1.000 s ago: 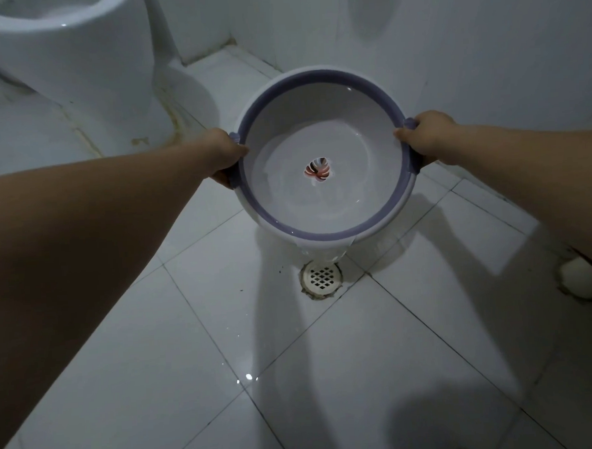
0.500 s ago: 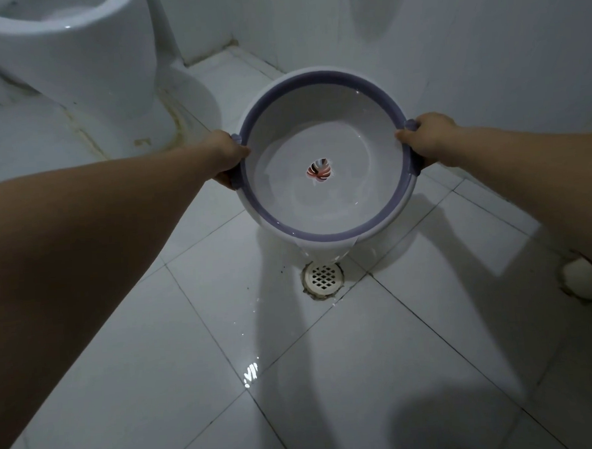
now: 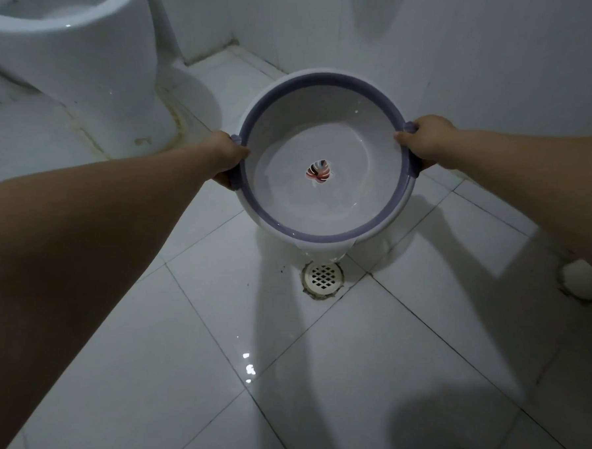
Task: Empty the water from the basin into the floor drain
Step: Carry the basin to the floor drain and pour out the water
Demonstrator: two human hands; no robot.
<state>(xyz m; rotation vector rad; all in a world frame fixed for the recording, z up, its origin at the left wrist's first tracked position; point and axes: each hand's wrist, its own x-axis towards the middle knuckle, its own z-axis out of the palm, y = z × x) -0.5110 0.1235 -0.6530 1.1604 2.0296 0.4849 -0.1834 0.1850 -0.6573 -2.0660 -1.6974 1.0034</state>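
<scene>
The left hand [image 3: 227, 155] clamps the basin [image 3: 320, 120] at the rim's 9 o'clock, fingers wrapped under a small purple lug there; this grip is clenched on the basin. The basin hangs in the air between the two hands, clear of the floor [image 3: 159, 386], tilted so its near lip at 6 o'clock dips lowest. Water [image 3: 307, 203] pools toward that low side, and a thin sheet of it spills over the lip at about 6 o'clock. A leaf print [image 3: 318, 171] shows through at the middle of the bottom. The drain [image 3: 323, 277] lies on the floor directly below the spilling lip, at 6 o'clock from the basin's centre, just beneath the stream's foot. So the pour line runs from 12 to 6, square across the line joining the two grips, and both hands sit equally far from the drain. My judgement: the next tilt calls for both wrists to roll together toward 6, or the stream may swing off the grate. The right hand [image 3: 427, 142] holds the rim at 3 o'clock, thumb over the purple band, likewise clenched on the basin. A toilet [image 3: 84, 63] stands well apart at 10 o'clock
</scene>
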